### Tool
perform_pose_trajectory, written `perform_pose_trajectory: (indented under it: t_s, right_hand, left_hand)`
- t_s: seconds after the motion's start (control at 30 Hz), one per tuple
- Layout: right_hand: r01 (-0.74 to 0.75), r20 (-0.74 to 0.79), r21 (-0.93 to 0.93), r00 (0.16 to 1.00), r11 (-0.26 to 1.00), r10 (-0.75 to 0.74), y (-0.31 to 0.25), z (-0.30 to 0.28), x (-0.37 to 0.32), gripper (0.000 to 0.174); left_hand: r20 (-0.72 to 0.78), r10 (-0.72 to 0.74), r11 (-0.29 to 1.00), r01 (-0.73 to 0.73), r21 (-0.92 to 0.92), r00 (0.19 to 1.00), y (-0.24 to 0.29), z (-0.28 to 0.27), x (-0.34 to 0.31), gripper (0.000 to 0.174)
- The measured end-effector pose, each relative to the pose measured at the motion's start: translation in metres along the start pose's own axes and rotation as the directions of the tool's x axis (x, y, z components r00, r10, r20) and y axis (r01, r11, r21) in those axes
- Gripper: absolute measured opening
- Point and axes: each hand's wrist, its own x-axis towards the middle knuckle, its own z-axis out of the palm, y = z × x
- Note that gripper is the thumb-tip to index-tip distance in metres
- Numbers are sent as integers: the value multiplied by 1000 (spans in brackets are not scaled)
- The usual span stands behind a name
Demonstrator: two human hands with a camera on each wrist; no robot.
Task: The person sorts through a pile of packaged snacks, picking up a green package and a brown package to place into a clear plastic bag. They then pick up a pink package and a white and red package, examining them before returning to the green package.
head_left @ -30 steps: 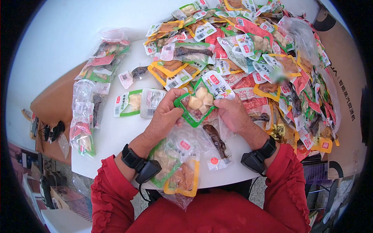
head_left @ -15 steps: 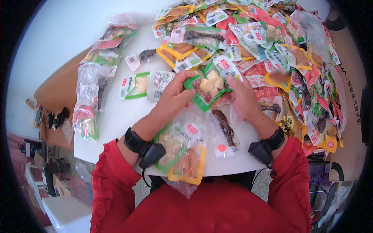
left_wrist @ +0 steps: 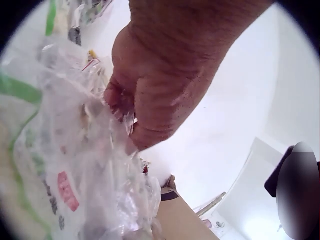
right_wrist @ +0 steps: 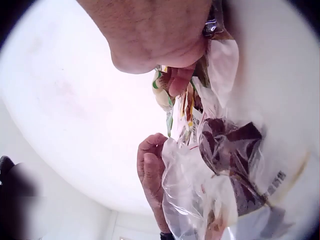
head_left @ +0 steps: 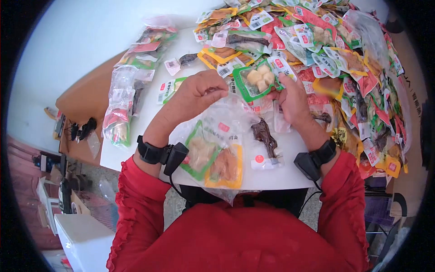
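Note:
My right hand (head_left: 293,100) pinches a green-edged food packet (head_left: 259,80) by its right side, with pale chunks showing through its window. My left hand (head_left: 199,93) is apart from that packet, to its left. Its curled fingers pinch the top of a clear plastic bag (left_wrist: 95,165), as the left wrist view shows. Inside the bag lie a green-edged packet (head_left: 199,152) and an orange-edged packet (head_left: 226,165), close to the table's front edge. A clear packet with a dark piece of meat (head_left: 265,138) rests right of the bag, below my right hand.
A large heap of mixed food packets (head_left: 326,59) covers the right and back of the white table (head_left: 290,174). Filled clear bags (head_left: 120,102) line its left side. Another green-edged packet (head_left: 167,89) lies partly behind my left forearm. Cardboard (head_left: 86,97) stands beyond the left edge.
My left hand has let go of the green-edged packet and taken hold of the clear bag's top. My right hand alone holds the packet now. The head view has shifted, moving the scene right.

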Motion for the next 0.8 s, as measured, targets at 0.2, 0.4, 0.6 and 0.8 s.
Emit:
perform_pose_trajectory:
  t_s: [0.2, 0.4, 0.6, 0.8]
  right_hand:
    - [63, 80, 20, 995, 998, -64, -14, 9, -4, 39]
    - [-67, 205, -132, 974, 989, 93, -24, 14, -8, 43]
    - [-153, 262, -108, 949, 982, 177, -26, 29, -16, 40]
    - [-381, 409, -171, 812, 909, 417, -1, 38, -28, 33]
  left_hand:
    - [-59, -169, 846, 114, -521, 984, 17, -3, 10, 13]
    - [-42, -170, 858, 127, -497, 985, 43, -13, 27, 15]
    - [-1, -138, 835, 115, -539, 990, 48, -2, 31, 15]
    - [-11, -177, 808, 139, -572, 984, 47, -2, 31, 15]
